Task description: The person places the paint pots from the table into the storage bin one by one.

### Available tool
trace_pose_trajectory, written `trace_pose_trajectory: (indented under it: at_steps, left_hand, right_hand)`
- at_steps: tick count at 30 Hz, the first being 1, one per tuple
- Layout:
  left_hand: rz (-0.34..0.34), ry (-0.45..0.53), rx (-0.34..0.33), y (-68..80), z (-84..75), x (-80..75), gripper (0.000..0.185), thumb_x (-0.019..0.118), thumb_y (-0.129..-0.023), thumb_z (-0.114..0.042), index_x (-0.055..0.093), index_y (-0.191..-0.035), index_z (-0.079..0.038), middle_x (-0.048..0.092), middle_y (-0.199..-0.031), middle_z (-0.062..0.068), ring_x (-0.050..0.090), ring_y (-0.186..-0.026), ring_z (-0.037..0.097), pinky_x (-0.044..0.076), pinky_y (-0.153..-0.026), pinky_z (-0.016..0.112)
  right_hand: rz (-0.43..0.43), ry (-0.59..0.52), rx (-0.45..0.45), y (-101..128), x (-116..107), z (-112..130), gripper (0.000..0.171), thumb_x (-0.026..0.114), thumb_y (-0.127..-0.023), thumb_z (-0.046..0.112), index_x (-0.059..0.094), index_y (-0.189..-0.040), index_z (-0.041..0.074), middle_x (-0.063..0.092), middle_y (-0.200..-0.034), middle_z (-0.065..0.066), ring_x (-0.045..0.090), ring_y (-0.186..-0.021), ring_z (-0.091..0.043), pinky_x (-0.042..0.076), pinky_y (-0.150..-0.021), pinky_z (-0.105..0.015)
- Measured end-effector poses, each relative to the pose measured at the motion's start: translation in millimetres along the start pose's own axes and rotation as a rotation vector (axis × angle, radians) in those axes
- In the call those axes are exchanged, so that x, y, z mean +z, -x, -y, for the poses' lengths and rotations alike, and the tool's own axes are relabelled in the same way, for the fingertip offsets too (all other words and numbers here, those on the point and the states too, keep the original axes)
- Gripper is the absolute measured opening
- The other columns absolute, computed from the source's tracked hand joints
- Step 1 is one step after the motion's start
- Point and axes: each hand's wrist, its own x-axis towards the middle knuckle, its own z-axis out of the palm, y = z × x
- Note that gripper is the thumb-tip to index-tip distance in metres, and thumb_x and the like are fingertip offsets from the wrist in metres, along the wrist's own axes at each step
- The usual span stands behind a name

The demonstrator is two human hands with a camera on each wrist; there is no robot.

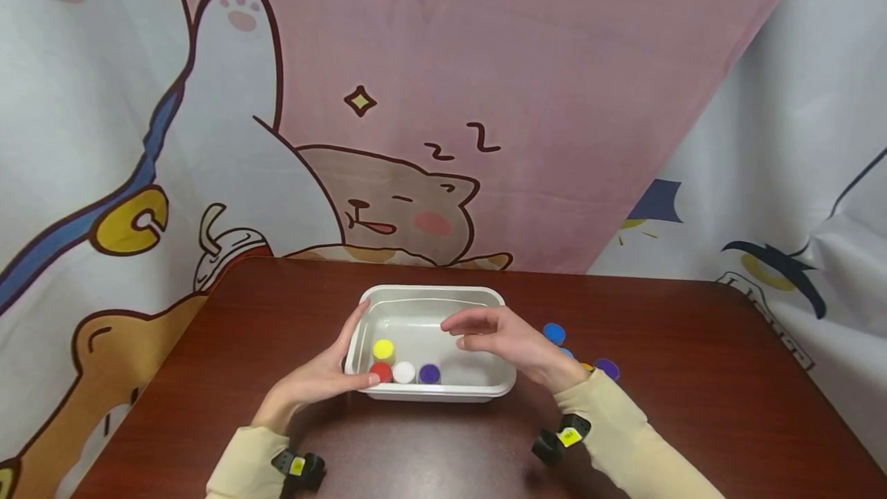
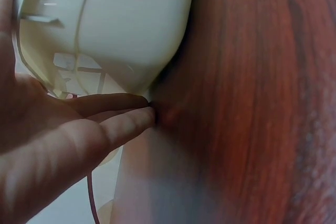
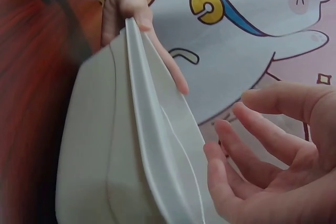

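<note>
A white plastic tub (image 1: pixel 431 390) stands on the brown table. My left hand (image 1: pixel 320 377) grips its left end, the thumb over the front left corner of the rim and the fingers along the outer wall. Inside, at the front left, are small round-topped pieces: a yellow one (image 1: pixel 383 350), a red one (image 1: pixel 380 372) beside the thumb tip, a white one (image 1: pixel 404 373) and a purple one (image 1: pixel 430 373). Over the tub's right side hovers my right hand (image 1: pixel 502 339), its fingers loosely bent and holding nothing; the right wrist view shows bare fingers (image 3: pixel 257 124) above the rim.
Right of the tub, partly behind my right wrist, more round pieces lie on the table: blue (image 1: pixel 553 333), purple (image 1: pixel 607 369) and a bit of orange (image 1: pixel 587 366). A cartoon-printed cloth (image 1: pixel 540 137) hangs behind the table's back edge.
</note>
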Motion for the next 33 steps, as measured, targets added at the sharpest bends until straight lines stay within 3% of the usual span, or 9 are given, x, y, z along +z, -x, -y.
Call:
trace_pose_trajectory:
  at_steps: [7,15,22,26,33]
  left_hand:
    - [0.003,-0.007,-0.014,-0.5,-0.5,-0.6,0.109,0.076,-0.082,-0.027,-0.005,-0.155,-0.028,-0.005,-0.157,0.02,0.0,-0.141,0.04,0.007,-0.105,0.069]
    - [0.007,-0.007,-0.018,-0.3,-0.9,-0.6,0.109,0.076,-0.082,-0.029,-0.006,-0.155,-0.028,-0.004,-0.156,0.02,0.002,-0.141,0.041,0.01,-0.105,0.07]
    - [-0.001,-0.021,-0.015,-0.1,-0.2,-0.9,0.11,0.076,-0.082,-0.028,-0.006,-0.155,-0.028,-0.004,-0.156,0.021,0.002,-0.141,0.041,0.009,-0.105,0.07]
    - [-0.001,-0.027,-0.016,0.2,-0.5,-1.0,0.11,0.076,-0.082,-0.029,-0.006,-0.155,-0.028,-0.004,-0.156,0.022,0.002,-0.141,0.042,0.009,-0.105,0.07]
    - [0.008,-0.03,-0.024,0.1,-0.1,-1.5,0.111,0.076,-0.081,-0.03,-0.007,-0.155,-0.027,-0.004,-0.156,0.022,0.002,-0.141,0.042,0.009,-0.104,0.07]
  right_hand:
    - [-0.06,0.0,-0.032,13,-27,-6,0.032,0.066,-0.089,0.005,0.063,-0.118,-0.005,0.059,-0.122,-0.026,0.052,-0.117,-0.043,0.047,-0.09,-0.031]
    - [-0.165,0.073,0.001,26,-55,-7,0.031,0.069,-0.089,0.011,0.065,-0.117,-0.002,0.062,-0.12,-0.022,0.055,-0.114,-0.038,0.046,-0.094,-0.038]
    - [-0.186,0.104,0.025,35,-70,-12,0.035,0.069,-0.089,0.015,0.064,-0.119,-0.003,0.063,-0.118,-0.017,0.059,-0.106,-0.029,0.046,-0.094,-0.042]
    - [-0.208,0.11,0.058,39,-76,-18,0.034,0.07,-0.089,0.015,0.064,-0.118,-0.002,0.063,-0.118,-0.014,0.056,-0.106,-0.031,0.046,-0.092,-0.044]
    - [-0.276,0.255,0.067,53,-94,-34,0.026,0.068,-0.09,0.014,0.067,-0.115,0.004,0.06,-0.121,-0.019,0.057,-0.099,-0.029,0.049,-0.086,-0.046]
